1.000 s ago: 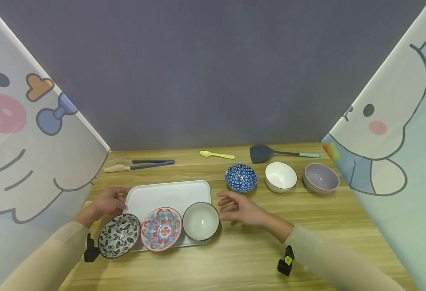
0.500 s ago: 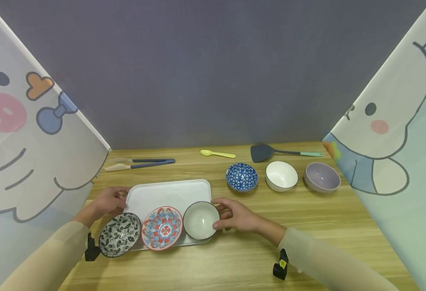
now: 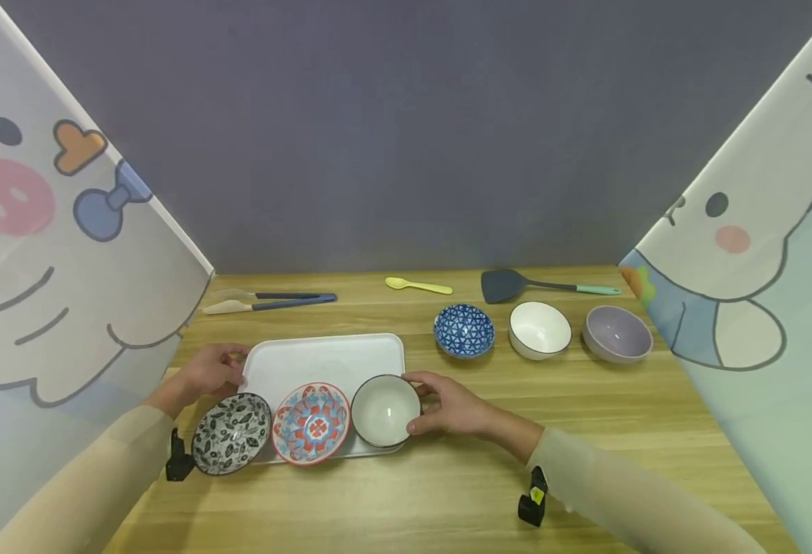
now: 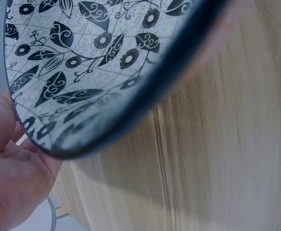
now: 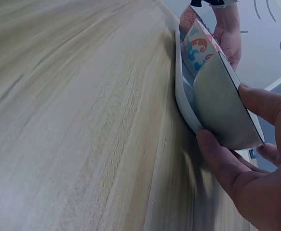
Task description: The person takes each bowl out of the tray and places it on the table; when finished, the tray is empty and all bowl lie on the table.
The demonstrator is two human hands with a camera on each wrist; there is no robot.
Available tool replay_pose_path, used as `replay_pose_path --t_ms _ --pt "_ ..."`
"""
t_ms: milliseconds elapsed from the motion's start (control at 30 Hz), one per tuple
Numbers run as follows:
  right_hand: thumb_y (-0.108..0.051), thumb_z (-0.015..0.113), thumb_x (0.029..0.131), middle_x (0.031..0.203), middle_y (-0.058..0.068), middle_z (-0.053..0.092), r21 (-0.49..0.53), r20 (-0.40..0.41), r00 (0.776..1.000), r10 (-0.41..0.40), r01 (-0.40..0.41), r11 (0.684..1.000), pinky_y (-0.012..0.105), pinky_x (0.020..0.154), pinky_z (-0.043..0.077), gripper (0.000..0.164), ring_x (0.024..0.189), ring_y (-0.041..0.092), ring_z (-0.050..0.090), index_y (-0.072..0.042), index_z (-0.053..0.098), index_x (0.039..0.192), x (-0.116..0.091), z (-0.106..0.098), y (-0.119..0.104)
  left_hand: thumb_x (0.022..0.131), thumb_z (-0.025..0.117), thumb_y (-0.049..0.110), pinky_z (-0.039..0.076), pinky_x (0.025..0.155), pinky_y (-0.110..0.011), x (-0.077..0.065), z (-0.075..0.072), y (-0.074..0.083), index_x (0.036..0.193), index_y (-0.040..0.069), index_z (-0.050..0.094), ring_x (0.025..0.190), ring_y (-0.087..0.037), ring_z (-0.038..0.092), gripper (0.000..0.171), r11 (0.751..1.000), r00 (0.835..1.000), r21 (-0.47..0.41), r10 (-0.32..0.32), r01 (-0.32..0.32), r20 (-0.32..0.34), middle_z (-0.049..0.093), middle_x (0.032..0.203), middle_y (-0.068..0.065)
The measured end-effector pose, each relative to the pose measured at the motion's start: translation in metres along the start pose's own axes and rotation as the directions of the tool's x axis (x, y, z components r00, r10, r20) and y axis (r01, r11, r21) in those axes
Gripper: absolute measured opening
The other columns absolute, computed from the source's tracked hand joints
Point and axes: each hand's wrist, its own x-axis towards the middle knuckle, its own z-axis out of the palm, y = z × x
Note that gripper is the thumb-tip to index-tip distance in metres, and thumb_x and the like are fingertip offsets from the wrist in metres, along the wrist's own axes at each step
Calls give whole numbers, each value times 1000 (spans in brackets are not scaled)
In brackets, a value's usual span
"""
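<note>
A white rectangular tray (image 3: 322,354) bears three bowls along its near side: a black-and-white leaf-patterned bowl (image 3: 231,433), a red-and-blue flowered bowl (image 3: 312,424) and a plain off-white bowl with a dark rim (image 3: 386,411). At the tray's left edge my left hand (image 3: 210,371) curls its fingers, partly hidden behind the leaf-patterned bowl (image 4: 97,53) in the left wrist view. My right hand (image 3: 452,405) grips at the right end. Its thumb (image 5: 260,101) lies on the off-white bowl's rim, while a lower fingertip meets the tray's rim (image 5: 187,109).
Behind the tray lie tongs (image 3: 274,303), a yellow spoon (image 3: 418,286) and a dark spatula (image 3: 502,285). A blue patterned bowl (image 3: 464,331), a white bowl (image 3: 540,331) and a purple bowl (image 3: 616,335) stand to the right. Panels enclose the wooden table (image 3: 489,492).
My right hand has moved left, from beside the off-white bowl onto its side and the tray's edge. The left hand keeps its place; the whole head view has shifted slightly.
</note>
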Motion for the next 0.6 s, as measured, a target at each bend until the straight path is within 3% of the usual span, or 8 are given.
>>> replay_pose_path --t_ms 167,400,600 --pt "0 83 81 130 27 56 30 -5 1000 21 -21 999 37 81 63 82 93 30 73 -4 43 153 1 1 -1 87 71 -3 64 76 -41 1 0 -1 147 -12 42 88 -25 68 67 1000 1000 -17 -10 10 2 61 106 -21" --pt "4 82 81 130 27 54 121 12 998 68 -69 990 50 79 63 82 96 31 72 -5 43 153 0 0 -2 87 71 -3 64 76 -41 0 1 -1 147 -11 42 87 -24 68 66 999 1000 -23 -23 23 -1 60 106 -21" --pt "0 84 81 131 24 60 52 -25 999 43 -42 998 40 84 62 77 113 31 64 -7 50 149 1 -1 -3 88 70 -4 64 76 -40 -2 0 1 148 -11 41 87 -25 68 67 999 1000 -31 -29 29 1 60 107 -21"
